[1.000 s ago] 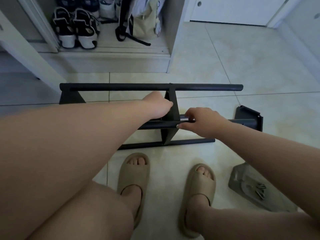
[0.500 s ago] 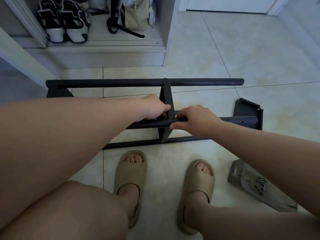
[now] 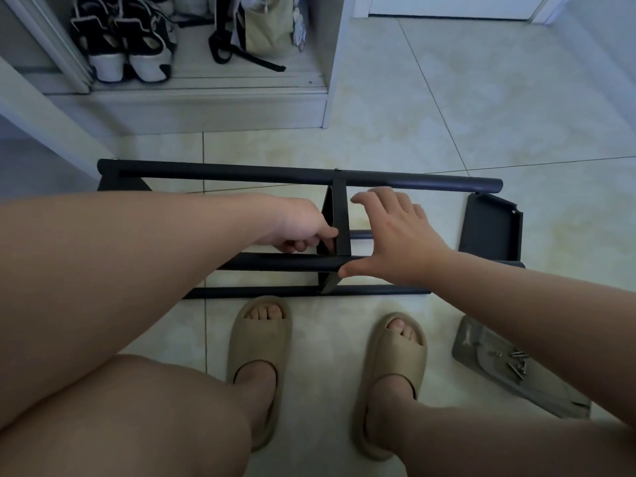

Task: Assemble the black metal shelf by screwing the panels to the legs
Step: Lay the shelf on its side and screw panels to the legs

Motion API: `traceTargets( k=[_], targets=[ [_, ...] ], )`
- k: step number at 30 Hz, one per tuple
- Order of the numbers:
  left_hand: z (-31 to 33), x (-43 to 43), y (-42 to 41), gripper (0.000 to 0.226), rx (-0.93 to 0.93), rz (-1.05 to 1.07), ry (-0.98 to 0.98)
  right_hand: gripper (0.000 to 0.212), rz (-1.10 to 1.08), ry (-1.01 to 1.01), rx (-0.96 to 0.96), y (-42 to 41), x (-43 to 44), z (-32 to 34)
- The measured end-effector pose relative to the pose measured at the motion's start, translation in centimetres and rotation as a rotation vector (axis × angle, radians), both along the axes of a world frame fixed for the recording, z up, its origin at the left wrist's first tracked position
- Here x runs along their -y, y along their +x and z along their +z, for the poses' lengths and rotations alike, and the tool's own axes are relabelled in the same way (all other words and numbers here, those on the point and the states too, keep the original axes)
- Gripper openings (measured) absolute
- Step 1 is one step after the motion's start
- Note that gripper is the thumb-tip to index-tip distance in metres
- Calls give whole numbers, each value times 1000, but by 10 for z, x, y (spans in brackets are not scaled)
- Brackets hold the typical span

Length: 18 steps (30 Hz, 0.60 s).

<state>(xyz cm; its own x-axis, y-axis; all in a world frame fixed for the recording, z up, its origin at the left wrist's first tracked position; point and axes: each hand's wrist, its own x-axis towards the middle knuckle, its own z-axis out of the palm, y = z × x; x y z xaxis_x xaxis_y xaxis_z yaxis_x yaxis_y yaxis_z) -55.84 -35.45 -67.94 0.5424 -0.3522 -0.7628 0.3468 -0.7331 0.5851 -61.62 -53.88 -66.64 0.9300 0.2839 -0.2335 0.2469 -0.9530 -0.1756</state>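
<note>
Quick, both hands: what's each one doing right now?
Left hand: curled against the middle panel; grip cannot be told.
Right hand: open, fingers spread, thumb on the near leg.

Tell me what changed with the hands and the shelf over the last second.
The right hand let go of the near leg and opened, fingers spreading upward beside the middle panel, thumb still at the leg. The left hand keeps its grip at the panel. The shelf still lies on the floor, and the screws stay on their tray.
</note>
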Motion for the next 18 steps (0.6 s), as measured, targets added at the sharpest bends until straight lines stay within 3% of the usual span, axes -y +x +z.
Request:
traceTargets(
  k=[4,14,18],
  targets=[
    [-1,-2,-5,31,-41,-59,-32,146,78,-105,-59,3,3,-2],
    [-5,-6,-2,28,28,-69,-58,139,56,-150,-127,9,2,-9],
    [-5,-6,0,26,-38,-123,-56,142,98,-161,-129,7,2,-12]
  ],
)
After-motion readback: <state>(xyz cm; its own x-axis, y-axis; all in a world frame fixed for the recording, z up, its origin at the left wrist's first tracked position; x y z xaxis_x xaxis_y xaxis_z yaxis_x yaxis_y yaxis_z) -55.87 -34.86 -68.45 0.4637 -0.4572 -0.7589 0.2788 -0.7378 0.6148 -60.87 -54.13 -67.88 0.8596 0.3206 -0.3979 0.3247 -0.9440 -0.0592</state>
